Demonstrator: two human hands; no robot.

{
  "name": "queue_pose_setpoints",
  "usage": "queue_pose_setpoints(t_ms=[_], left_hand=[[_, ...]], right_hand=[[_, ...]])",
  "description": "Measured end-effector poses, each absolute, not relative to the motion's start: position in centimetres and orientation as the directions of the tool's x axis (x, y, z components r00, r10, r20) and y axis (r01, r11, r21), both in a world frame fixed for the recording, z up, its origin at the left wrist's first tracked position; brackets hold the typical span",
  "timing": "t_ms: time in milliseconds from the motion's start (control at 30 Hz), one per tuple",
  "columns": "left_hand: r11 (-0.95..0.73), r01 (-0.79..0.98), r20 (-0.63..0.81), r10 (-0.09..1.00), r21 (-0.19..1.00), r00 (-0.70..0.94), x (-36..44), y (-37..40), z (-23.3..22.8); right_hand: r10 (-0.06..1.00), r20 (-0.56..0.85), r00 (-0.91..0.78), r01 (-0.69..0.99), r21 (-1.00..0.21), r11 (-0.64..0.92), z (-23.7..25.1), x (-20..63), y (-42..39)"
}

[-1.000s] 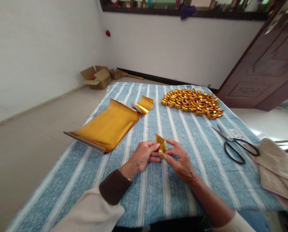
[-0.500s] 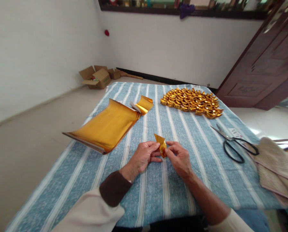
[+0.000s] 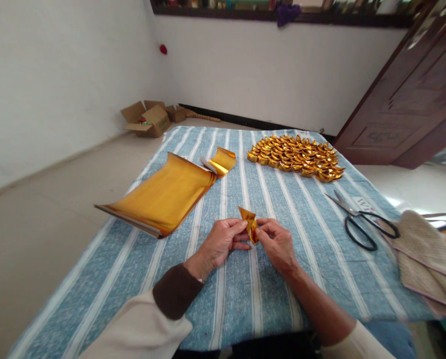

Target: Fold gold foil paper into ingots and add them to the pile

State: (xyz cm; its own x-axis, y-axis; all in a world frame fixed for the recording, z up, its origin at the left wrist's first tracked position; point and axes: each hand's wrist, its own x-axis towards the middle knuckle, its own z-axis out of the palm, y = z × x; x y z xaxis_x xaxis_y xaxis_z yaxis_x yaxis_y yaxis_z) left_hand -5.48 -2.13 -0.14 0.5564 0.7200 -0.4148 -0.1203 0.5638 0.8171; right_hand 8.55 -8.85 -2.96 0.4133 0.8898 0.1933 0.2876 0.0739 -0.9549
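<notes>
Between my hands, above the striped tablecloth, is a small folded piece of gold foil paper (image 3: 248, 215) with a pointed upper corner. My left hand (image 3: 224, 240) pinches its left side between thumb and fingers. On the other side, my right hand (image 3: 278, 243) grips the lower right edge with thumb and forefinger. Part of the paper is hidden behind the fingertips. A stack of large gold foil sheets (image 3: 163, 192) lies to the left, its edges curling up. Beyond it is a smaller stack of gold paper (image 3: 223, 160). Folded gold paper ingots (image 3: 293, 157) sit in rows at the far right.
Black-handled scissors (image 3: 361, 224) lie open on the right of the striped tablecloth (image 3: 204, 299). Beige folded cloths (image 3: 428, 254) rest at the right edge. Open cardboard boxes (image 3: 148, 119) stand on the floor beyond the table, and a dark red door (image 3: 405, 94) is at the right.
Both hands keep hold of the gold paper in nearly the same place. The view has shifted very slightly; nothing else has visibly moved.
</notes>
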Motion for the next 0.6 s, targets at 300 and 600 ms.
queue_pose_setpoints(t_ms=[300,600], left_hand=[[0.540,-0.082,-0.419,0.732,0.838,0.537,-5.37,-2.20,-0.37],[0.522,-0.051,-0.427,0.746,0.851,0.512,-5.26,-2.39,-0.26]], right_hand=[[0.876,0.273,0.398,0.351,-0.927,0.129,-3.45,8.48,-8.78],[0.806,0.502,0.312,0.545,-0.790,0.281,-3.86,8.10,-8.84]])
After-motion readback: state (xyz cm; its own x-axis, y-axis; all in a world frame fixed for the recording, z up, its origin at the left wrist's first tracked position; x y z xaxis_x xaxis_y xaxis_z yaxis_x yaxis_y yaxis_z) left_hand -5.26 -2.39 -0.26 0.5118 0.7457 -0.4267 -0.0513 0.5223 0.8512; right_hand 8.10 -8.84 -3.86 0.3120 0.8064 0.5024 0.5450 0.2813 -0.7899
